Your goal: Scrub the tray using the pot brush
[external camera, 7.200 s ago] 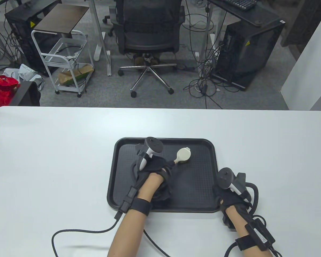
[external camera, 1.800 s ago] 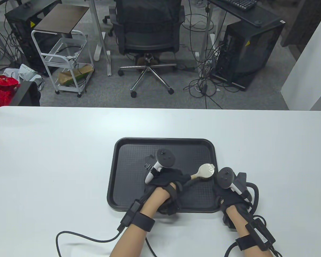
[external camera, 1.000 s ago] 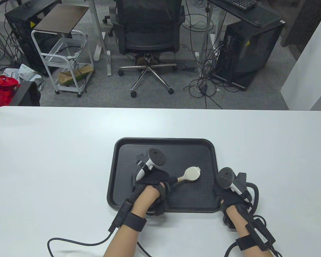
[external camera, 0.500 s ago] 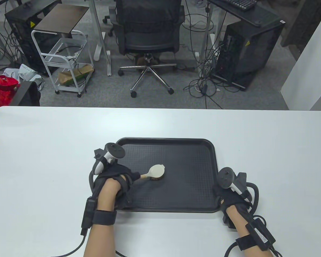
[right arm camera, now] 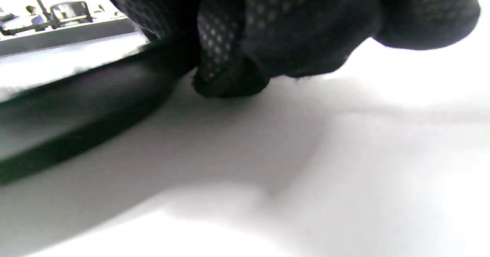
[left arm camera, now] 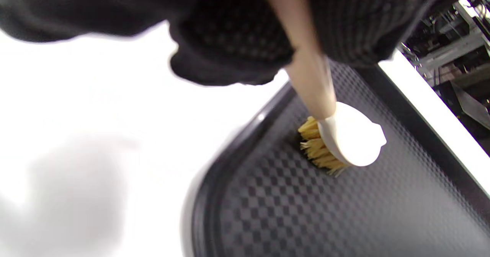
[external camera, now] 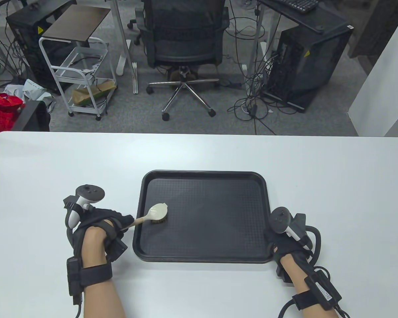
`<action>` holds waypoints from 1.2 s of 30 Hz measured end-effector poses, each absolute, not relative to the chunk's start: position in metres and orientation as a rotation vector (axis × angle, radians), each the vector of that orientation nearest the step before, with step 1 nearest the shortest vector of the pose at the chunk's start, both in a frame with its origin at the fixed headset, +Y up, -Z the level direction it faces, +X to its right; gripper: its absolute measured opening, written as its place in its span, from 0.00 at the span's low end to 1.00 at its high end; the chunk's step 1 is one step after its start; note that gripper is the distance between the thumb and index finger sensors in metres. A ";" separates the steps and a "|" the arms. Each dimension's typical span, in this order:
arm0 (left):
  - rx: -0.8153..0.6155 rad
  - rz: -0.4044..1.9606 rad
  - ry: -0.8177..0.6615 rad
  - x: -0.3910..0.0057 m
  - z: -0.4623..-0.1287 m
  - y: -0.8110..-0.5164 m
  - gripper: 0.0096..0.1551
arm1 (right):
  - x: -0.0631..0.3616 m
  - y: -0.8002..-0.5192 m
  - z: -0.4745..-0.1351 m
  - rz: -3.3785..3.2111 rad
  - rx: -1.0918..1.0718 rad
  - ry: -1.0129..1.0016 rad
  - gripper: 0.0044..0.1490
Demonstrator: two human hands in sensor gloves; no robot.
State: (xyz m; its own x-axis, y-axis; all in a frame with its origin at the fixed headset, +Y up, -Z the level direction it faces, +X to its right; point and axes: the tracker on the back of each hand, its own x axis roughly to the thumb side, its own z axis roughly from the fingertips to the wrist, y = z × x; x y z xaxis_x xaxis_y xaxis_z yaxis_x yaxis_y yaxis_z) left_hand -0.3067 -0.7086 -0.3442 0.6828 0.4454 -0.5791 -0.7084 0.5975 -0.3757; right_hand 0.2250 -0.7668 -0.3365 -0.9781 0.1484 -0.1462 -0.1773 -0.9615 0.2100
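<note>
Left hand [external camera: 96, 228], off the tray's left side, fingers curled round the pot brush [external camera: 157, 212] handle; bristles down on the black tray [external camera: 219, 251] by its left rim. Right hand [external camera: 287, 243] rests on the desk [external camera: 53, 165] against the tray's near right corner; whether its fingers grip the rim, cannot tell.

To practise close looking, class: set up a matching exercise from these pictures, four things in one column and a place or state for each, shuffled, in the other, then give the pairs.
Things:
1. brush
2. left hand
3. right hand
4. tray

Places or states:
A. at the tray's right near corner
B. lies flat on the white table
C. bristles down near the tray's left rim
D. grips the wooden handle, off the tray's left side

Pairs: 1-C, 2-D, 3-A, 4-B
</note>
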 end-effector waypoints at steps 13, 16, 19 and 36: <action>-0.628 0.838 0.145 -0.226 -0.369 -0.698 0.34 | 0.225 -0.767 -0.337 2.955 -0.194 0.330 0.38; -0.599 0.715 0.108 -0.183 -0.375 -0.697 0.34 | 0.225 -0.767 -0.337 2.954 -0.195 0.331 0.38; -0.584 0.729 0.038 -0.153 -0.376 -0.696 0.34 | 0.225 -0.767 -0.337 2.956 -0.195 0.330 0.38; -0.655 0.636 -0.104 -0.046 -0.364 -0.730 0.34 | 0.225 -0.766 -0.336 2.969 -0.201 0.310 0.38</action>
State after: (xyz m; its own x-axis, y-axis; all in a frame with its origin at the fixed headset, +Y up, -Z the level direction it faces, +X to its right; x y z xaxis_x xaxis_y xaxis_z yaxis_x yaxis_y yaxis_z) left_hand -0.0458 -0.7302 -0.3636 0.8068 0.5817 -0.1037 -0.5180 0.6119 -0.5978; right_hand 0.2245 -0.7664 -0.3364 -0.9798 0.1341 -0.1483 -0.1618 -0.9675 0.1944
